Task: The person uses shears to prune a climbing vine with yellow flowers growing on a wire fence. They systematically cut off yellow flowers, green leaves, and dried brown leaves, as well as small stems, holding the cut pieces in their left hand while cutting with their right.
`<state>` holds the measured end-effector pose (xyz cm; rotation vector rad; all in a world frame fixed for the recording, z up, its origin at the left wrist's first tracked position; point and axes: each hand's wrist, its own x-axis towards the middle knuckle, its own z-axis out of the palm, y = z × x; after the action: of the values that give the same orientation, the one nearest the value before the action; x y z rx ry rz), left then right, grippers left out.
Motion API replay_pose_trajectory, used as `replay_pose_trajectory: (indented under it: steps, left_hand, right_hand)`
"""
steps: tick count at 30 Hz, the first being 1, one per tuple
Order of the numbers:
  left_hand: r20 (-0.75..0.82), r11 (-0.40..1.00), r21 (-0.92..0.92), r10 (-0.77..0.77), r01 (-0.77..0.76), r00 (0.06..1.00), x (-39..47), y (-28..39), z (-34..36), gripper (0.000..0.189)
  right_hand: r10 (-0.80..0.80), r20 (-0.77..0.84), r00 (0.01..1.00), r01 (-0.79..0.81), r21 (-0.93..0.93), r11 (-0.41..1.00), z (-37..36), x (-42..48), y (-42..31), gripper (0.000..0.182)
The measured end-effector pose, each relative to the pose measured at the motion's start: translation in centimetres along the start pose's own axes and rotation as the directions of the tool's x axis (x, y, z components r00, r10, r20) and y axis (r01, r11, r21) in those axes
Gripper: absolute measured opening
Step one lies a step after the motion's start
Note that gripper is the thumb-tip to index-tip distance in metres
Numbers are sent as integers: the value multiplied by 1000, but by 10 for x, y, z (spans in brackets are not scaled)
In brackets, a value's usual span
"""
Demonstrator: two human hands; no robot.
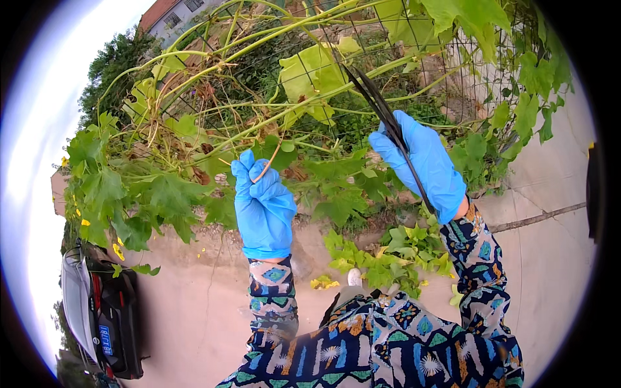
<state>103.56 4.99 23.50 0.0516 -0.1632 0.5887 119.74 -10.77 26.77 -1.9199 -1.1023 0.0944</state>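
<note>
My left hand, in a blue disposable glove, is closed with a thin brown stem or strand curving out of its fingers. It is beside the lower stems and leaves of a climbing gourd-like vine. My right hand, gloved the same way, grips a bundle of long thin black strips. Their upper ends point up and left across the vine, and one end runs down along the palm to the wrist. Behind both hands, vine stems spread over a wire mesh fence. A large yellow-green leaf hangs between the strips and my left hand.
Loose green and yellowing leaves lie on the concrete ground by a pale shoe. A dark car stands at the lower left. Yellow flowers hang at the vine's left end. Beyond the fence is a red-roofed building.
</note>
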Motion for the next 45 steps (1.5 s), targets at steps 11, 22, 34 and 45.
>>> replay_pose_trajectory:
  steps: [11, 22, 34, 45]
  left_hand:
    - [-113, 986, 57, 164, -158, 980, -9, 13, 11, 27]
    - [-168, 886, 447, 221, -126, 961, -26, 16, 11, 26]
    - [576, -826, 563, 410, 20, 708, 6, 43, -2, 19]
    - [515, -828, -429, 103, 360, 851, 126, 81, -34, 49]
  right_hand:
    - [86, 746, 660, -573, 427, 699, 50, 29, -9, 71]
    - [134, 650, 748, -511, 435, 741, 63, 39, -17, 64]
    - [-154, 398, 905, 290, -309, 906, 81, 123, -57, 63]
    - [-77, 412, 908, 243, -368, 897, 87, 127, -35, 58]
